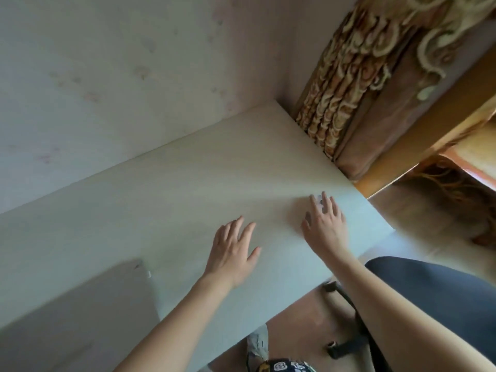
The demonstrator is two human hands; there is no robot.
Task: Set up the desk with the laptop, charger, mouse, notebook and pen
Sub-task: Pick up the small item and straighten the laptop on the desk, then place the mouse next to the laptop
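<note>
My left hand (233, 249) hovers flat, fingers spread, over the desk (166, 189). My right hand (326, 224) reaches outspread. A grey laptop (72, 318) lies well left of both.

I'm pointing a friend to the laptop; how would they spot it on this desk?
Start at the pale desk against the wall. Follow its surface to the near left corner, left of the left hand. The laptop lies there closed: a flat grey slab, the only large thing on the desk.

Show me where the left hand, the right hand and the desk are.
left hand (230, 251): head view, back of hand.
right hand (326, 225): head view, back of hand.
desk (174, 183): head view, bare top surface.
</note>
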